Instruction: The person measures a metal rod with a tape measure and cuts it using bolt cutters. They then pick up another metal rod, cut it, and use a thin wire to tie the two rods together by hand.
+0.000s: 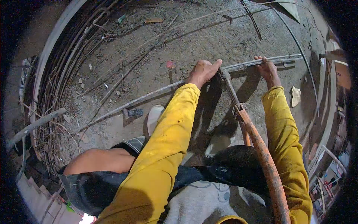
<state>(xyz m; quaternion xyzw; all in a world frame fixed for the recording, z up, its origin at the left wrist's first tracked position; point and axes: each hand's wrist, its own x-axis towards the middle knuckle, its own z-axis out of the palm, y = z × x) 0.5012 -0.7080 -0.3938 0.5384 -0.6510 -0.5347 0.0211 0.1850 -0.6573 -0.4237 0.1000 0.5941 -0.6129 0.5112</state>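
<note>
My left hand (204, 72) is closed round thin steel rods, its thumb stretched along them toward the cutter. My right hand (267, 70) grips the steel rods (238, 65) farther right, where several lie bundled side by side. Between my hands, the jaws of a bolt cutter (265, 149) with worn orange handles meet the rods; whether the blades touch them is hard to see. One handle runs back beside my right forearm, and the other is partly hidden by my leg. Left of my left hand, a long rod (130, 102) slopes down across the floor.
Bent rods (67, 71) are heaped along the left wall. Loose rods (134, 65) cross the gritty floor (194, 41). A curved rod (298, 44) and a torn paper scrap (295, 96) lie at right. A dark block (134, 112) sits near my shoe (154, 115).
</note>
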